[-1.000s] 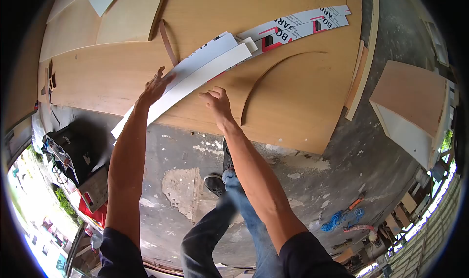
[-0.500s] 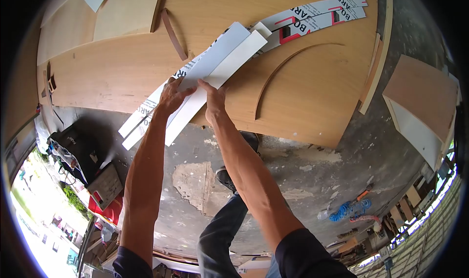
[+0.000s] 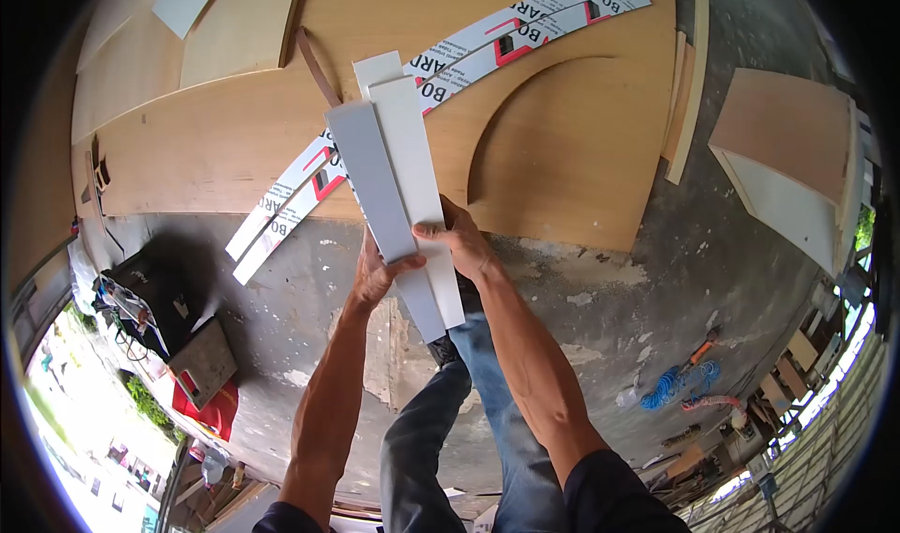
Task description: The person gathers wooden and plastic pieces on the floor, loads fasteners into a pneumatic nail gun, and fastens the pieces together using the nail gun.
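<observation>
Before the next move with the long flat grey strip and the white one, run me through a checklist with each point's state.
1. Left hand gripping the long flat grey strip: ok, thumb on top.
2. Right hand gripping the long flat white strip: ok, thumb on top.
3. Ends of the held strips flush: not ok, they are staggered.
4. Curved white strips with black and red print fully on the light-brown wooden board: not ok, their near ends jut past its edge.
5. Thin curved brown strip separate from the held strips: ok, a gap shows.
6. Footing: cannot tell, the shoes are mostly hidden.
</observation>
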